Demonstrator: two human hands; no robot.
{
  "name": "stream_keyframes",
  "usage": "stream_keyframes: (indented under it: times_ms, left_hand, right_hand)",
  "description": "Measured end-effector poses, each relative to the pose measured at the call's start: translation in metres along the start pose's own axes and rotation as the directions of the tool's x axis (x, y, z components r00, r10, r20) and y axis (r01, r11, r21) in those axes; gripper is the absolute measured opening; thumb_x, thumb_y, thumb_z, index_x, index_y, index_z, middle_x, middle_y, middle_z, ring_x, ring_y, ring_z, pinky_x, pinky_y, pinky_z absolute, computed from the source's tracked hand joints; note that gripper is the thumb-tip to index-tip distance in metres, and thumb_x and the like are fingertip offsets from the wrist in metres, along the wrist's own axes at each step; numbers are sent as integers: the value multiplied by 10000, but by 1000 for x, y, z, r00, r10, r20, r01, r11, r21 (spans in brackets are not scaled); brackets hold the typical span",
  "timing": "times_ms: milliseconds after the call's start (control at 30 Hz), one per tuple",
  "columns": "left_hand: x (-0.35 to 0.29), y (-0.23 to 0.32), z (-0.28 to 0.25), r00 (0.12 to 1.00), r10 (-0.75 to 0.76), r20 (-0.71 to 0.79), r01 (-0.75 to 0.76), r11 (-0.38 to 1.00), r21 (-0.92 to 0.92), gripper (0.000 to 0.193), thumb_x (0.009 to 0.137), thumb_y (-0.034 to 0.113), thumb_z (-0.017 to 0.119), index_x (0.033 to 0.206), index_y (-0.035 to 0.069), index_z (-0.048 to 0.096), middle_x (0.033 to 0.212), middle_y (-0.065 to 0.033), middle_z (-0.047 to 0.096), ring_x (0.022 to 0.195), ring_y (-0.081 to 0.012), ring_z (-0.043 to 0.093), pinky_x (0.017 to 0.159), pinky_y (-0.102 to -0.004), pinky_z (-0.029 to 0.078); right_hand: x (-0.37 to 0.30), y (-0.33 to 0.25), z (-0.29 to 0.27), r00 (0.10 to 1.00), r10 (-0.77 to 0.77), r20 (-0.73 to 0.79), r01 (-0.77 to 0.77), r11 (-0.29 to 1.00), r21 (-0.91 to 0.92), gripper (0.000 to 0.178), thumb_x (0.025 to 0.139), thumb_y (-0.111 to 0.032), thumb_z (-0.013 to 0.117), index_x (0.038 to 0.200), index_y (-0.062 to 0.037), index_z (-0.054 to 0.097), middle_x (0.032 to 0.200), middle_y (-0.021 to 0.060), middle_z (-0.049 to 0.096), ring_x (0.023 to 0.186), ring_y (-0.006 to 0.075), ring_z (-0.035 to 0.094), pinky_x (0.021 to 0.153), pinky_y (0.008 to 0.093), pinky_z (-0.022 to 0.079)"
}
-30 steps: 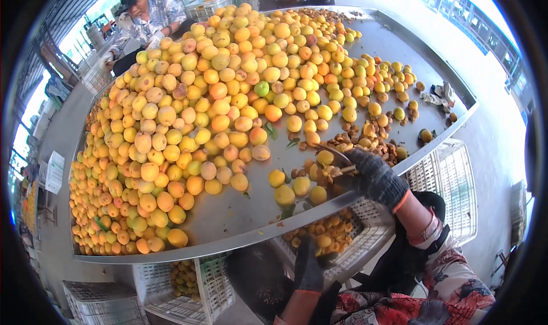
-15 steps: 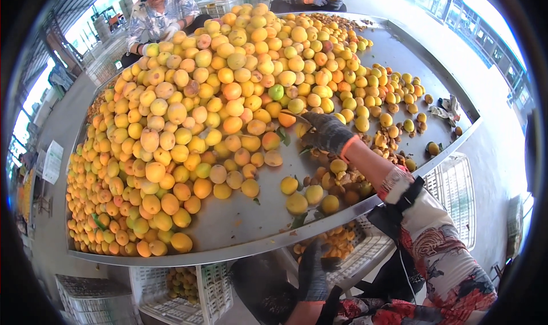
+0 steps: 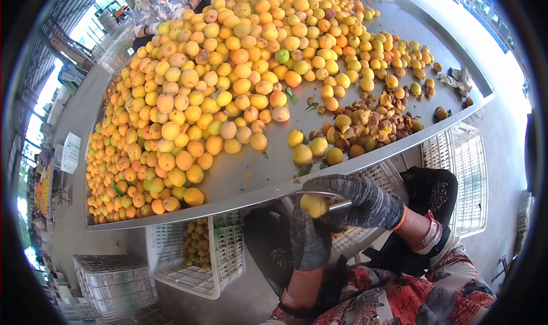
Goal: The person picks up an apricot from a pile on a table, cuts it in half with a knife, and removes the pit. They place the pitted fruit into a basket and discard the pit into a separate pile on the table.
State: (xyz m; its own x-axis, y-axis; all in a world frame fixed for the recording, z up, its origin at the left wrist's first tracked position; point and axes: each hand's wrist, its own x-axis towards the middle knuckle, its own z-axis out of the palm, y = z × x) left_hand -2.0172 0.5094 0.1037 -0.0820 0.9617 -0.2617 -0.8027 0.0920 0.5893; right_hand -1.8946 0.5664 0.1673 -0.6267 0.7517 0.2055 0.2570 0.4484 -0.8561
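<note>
In front of the table's near edge my two gloved hands meet around a yellow apricot [image 3: 313,206]. My left hand [image 3: 310,240], in a dark grey glove, is closed on the fruit from below. From the right comes my right hand [image 3: 365,200], gloved alike and closed on a shiny, thin metal tool that looks like a knife [image 3: 341,204]. Its metal lies against the apricot; the fingers hide most of the handle. Above the hands, several loose apricots [image 3: 302,154] sit near the rim of the metal table [image 3: 251,202].
A big heap of apricots [image 3: 188,108] covers the table's left and middle. Split, brownish fruit pieces [image 3: 377,125] lie at the right. White plastic crates [image 3: 228,251] stand below, one with fruit inside. Across the table sits another person [image 3: 165,8]. Crumpled grey scrap [image 3: 458,81] lies near the right rim.
My right hand has drawn back from the fruit on the table to my left hand below the rim. An apricot is now held between them. The view has tilted down.
</note>
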Motion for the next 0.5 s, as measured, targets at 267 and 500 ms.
stream_keyframes:
  times_ms: [267,500]
  left_hand:
    - [-25,2,0,977,203,64,-209,972,104,524,824,228,557,1250,15,339,1161,-86,446,1029,-177,458,865,-304,420]
    - [-23,-2,8,974,218,65,-226,962,152,494,824,155,542,1250,7,340,1217,-120,413,1067,-200,452,860,-336,437]
  right_hand:
    - [-50,-1,-9,905,424,-39,-329,754,569,485,759,-109,618,1190,-28,412,1120,123,489,1014,196,493,848,307,419]
    - [-86,9,-19,940,277,-201,-280,960,13,427,805,-32,547,1204,-6,397,1049,92,538,893,147,540,737,268,446]
